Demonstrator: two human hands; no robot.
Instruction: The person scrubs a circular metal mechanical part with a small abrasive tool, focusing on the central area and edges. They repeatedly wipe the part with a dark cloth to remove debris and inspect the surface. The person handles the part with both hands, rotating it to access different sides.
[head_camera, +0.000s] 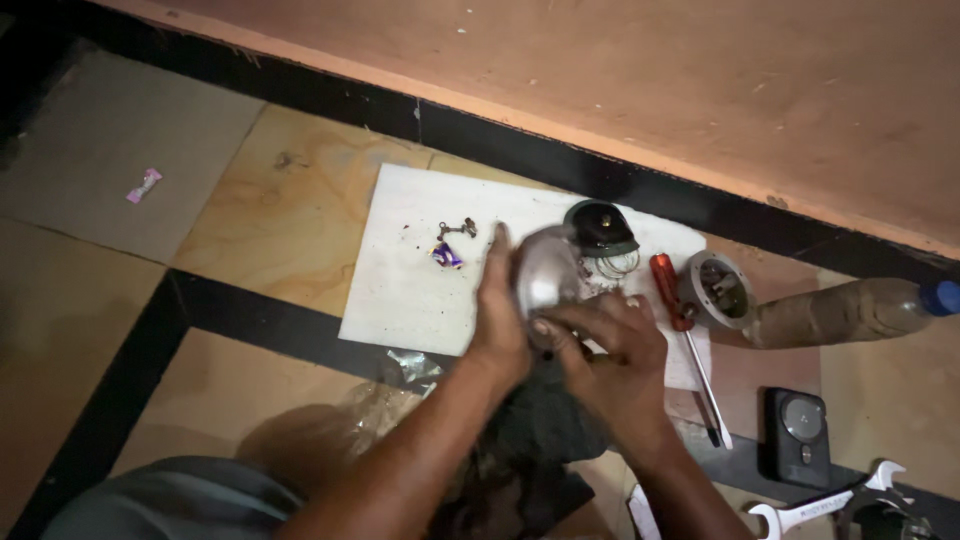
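**Rounded metal part held over the white sheet**

Head view: the rounded metal part (545, 272), shiny and domed, sits between both hands above the near right portion of a white sheet (420, 270) laid on the tiled floor (250, 215). The left hand (497, 320) presses flat against its left side, fingers stretched out straight and pointing away from the person. The right hand (605, 350) comes in from the right with its fingers curled in at the part's lower edge; what the fingertips pinch there cannot be told. A dark cloth (545, 425) lies under the wrists.

Just behind the part stands a dark domed cap (600, 228) with a wire spring (620, 264) beside it. Small screws (457, 229) and a purple scrap (446, 256) lie on the sheet to the left. To the right are a red-handled screwdriver (672, 300), a round grey housing (716, 288), a brownish bottle (850, 310) lying on its side, a black device (797, 436) and a spanner (825, 502).
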